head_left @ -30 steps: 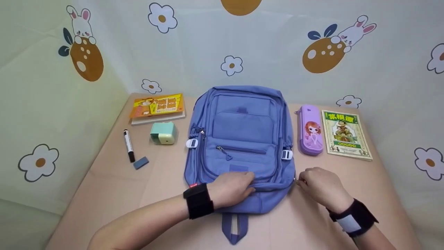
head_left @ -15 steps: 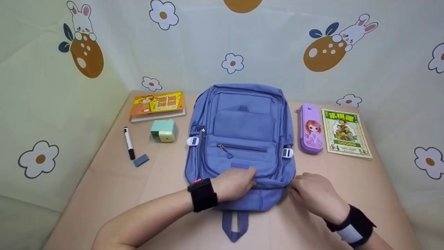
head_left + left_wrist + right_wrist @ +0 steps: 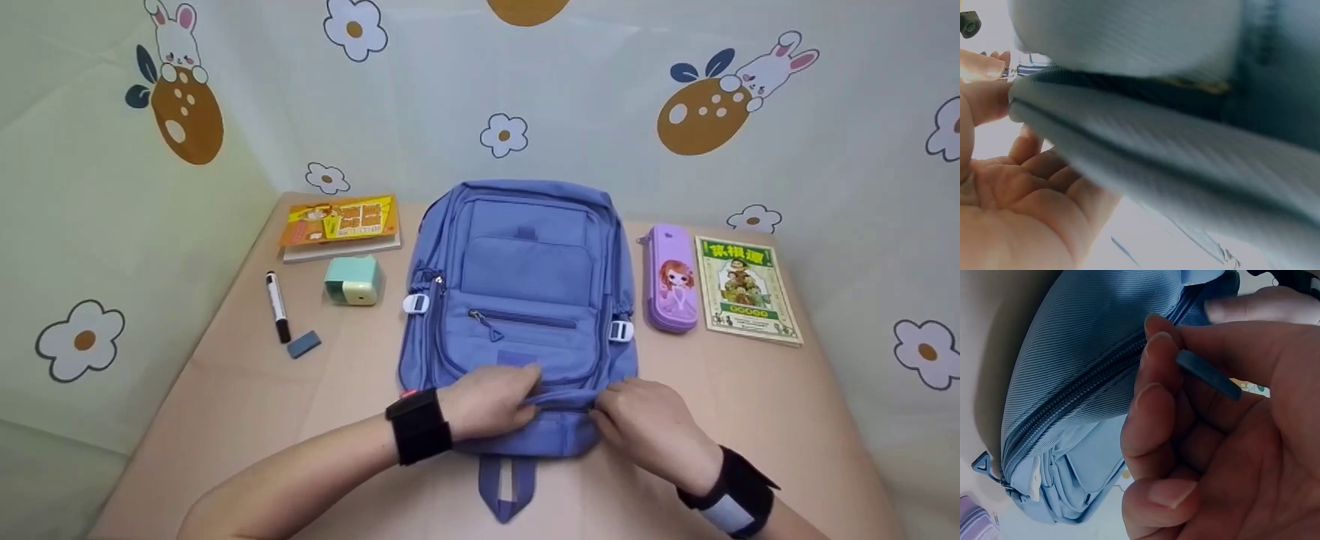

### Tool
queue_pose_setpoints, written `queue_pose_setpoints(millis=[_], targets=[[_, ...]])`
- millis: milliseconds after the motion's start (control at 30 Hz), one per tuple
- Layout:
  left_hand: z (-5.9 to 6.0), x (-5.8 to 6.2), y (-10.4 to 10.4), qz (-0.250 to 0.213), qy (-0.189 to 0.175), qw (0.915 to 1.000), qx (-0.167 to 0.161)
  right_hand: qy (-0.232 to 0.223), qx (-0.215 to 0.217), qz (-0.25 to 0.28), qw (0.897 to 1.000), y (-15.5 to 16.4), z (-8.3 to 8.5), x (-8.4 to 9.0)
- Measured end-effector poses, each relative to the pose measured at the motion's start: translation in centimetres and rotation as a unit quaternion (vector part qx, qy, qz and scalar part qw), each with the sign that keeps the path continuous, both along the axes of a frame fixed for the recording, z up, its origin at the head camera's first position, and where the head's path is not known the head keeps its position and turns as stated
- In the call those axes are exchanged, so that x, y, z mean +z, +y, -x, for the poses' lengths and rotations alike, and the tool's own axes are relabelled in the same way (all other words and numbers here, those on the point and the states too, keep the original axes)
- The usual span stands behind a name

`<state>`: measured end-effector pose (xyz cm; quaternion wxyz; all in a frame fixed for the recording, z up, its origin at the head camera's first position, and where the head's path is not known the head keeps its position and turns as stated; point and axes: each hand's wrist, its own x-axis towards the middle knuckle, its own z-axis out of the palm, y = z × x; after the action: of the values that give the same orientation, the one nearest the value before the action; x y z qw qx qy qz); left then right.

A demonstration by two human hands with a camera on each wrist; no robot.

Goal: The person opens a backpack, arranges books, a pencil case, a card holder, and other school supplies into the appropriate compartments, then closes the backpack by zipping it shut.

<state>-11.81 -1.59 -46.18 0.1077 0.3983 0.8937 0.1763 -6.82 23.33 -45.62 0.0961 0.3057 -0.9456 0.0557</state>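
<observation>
- Table [image 3: 750, 390]: a pinkish top, backed and flanked by a pale curtain [image 3: 600, 112] printed with rabbits and flowers.
- Backpack [image 3: 525, 285]: blue, lying flat at the table's centre, front pockets facing up, its carry loop hanging toward the person at the near edge. A zip runs across its near end.
- Left hand [image 3: 487, 401]: rests on the backpack's near end, left of centre, fingers curled and gripping a fold of fabric beside the zip. The left wrist view shows fingers under the cloth edge with a dark gap of the opening behind.
- Right hand [image 3: 645, 427]: at the backpack's near end, right of centre, close to the left hand. In the right wrist view its fingers are closed together and pinch a small blue zipper pull [image 3: 1207, 374] against the zip line.
- 2 books: 1 orange [image 3: 339, 225] at the far left, 1 green-bordered [image 3: 746, 289] at the far right.
- Pencil case [image 3: 671, 279]: purple, with a cartoon girl, between the backpack and the green-bordered book.
- Pencil sharpener [image 3: 351, 280]: mint green, just in front of the orange book.
- Marker [image 3: 277, 306]: black and white, left of the sharpener.
- Eraser [image 3: 304, 344]: grey-blue, just beside the marker's near tip.
</observation>
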Motion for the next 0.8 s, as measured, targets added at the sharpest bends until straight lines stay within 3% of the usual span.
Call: queue_pose_setpoints(millis=[167,367,500,800], targets=[[-0.3,0.4,-3.3,0.021,-0.015,0.9996,0.015,-0.006,-0.009,0.008,1.0,0.2,-0.1,-0.2],[-0.1,-0.1,-6.4,-0.005,0.032,0.9991,0.025,-0.008,-0.02,0.011,1.0,0.3,-0.1,-0.1],[0.4,-0.6,-6.4,-0.031,0.033,0.9982,0.039,-0.013,-0.03,0.016,0.999,0.0,-0.2,-0.1],[1.2,-0.6,-5.7,-0.013,0.009,0.9979,0.063,-0.009,-0.047,0.016,0.999,-2.4,-0.5,0.0]])
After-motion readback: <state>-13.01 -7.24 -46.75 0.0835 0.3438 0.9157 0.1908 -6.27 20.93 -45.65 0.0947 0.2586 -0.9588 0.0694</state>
